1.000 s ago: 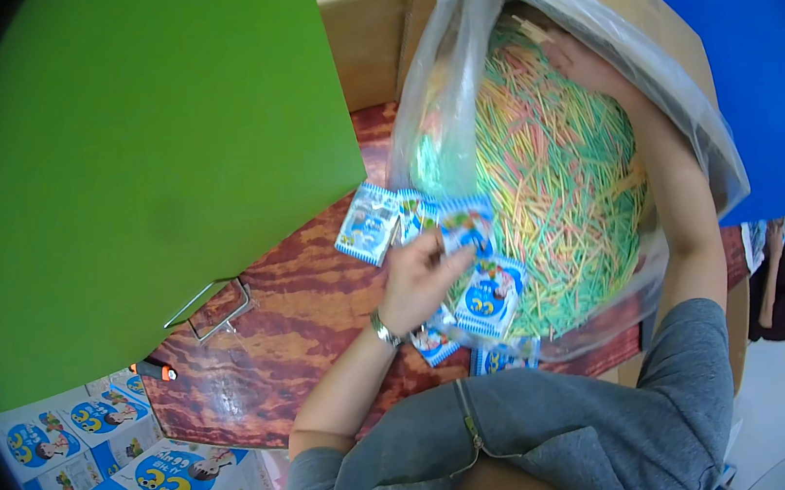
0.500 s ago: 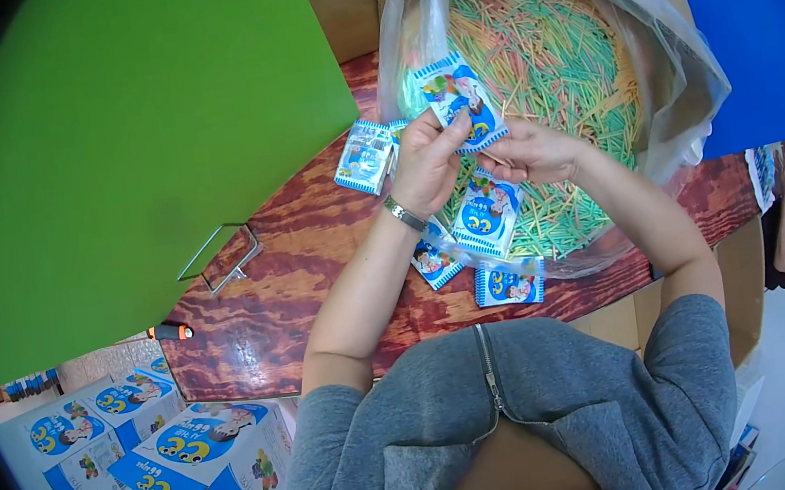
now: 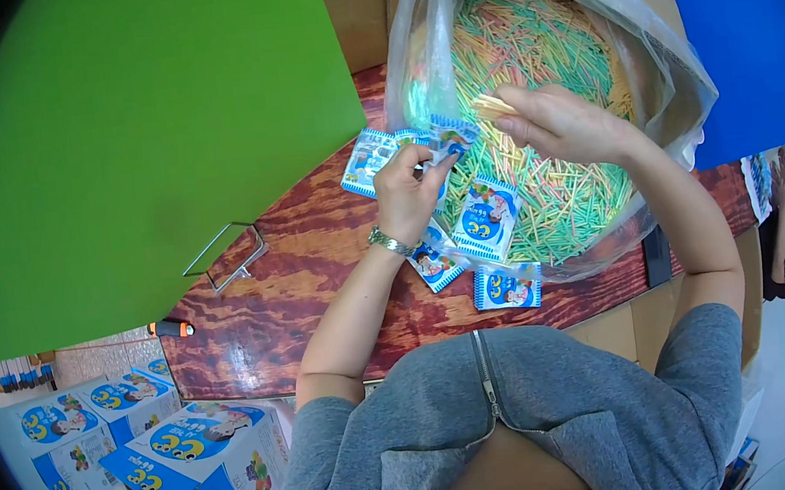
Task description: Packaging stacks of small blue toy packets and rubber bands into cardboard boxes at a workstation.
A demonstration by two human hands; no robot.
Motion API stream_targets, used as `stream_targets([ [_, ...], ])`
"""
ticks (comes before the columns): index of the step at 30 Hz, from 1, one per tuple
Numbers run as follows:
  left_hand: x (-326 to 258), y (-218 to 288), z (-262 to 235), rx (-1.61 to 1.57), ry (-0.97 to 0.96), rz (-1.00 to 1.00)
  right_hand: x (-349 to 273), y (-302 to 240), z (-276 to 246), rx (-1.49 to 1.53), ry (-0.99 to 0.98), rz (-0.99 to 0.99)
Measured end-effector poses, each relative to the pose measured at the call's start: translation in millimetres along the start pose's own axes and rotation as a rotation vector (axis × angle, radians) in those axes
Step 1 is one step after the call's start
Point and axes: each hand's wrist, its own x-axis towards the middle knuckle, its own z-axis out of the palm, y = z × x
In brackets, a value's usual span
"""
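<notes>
reddish wood table [image 3: 319, 283], green board [image 3: 145, 148] left; left hand [image 3: 406, 194] fingers pinch blue packet [image 3: 443, 136], right hand [image 3: 559, 127] fingers grasp sticks [image 3: 493, 107].

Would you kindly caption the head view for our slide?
Left hand holds a small blue-and-white printed packet open while right hand pinches thin pastel sticks from a clear plastic bag.

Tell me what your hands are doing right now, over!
Left hand pinching a small blue packet open. Right hand holding a bunch of coloured sticks over the big bag. More packets beside, nothing blocking.
</notes>
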Motion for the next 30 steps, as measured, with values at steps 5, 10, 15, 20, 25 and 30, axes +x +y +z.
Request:
stream_targets([
  [5,-2,0,-5,0.155,0.022,0.089,7,-18,-8,-0.149,0.006,-0.048],
  [10,-1,-5,-5,0.190,0.096,0.191,10,-30,-9,-0.222,-0.016,-0.028],
  [15,-1,2,-8,0.214,0.104,0.209,11,-26,-2,-0.288,0.009,-0.074],
  [20,-3,3,-10,0.202,0.116,0.214,12,-28,-1,-0.305,-0.005,-0.088],
  [25,-2,0,-12,0.226,0.148,0.378,20,-37,-17,-0.294,-0.287,0.027],
  [30,-2,7,-14,0.268,0.122,0.431,29,-51,-16,-0.512,-0.239,-0.010],
])
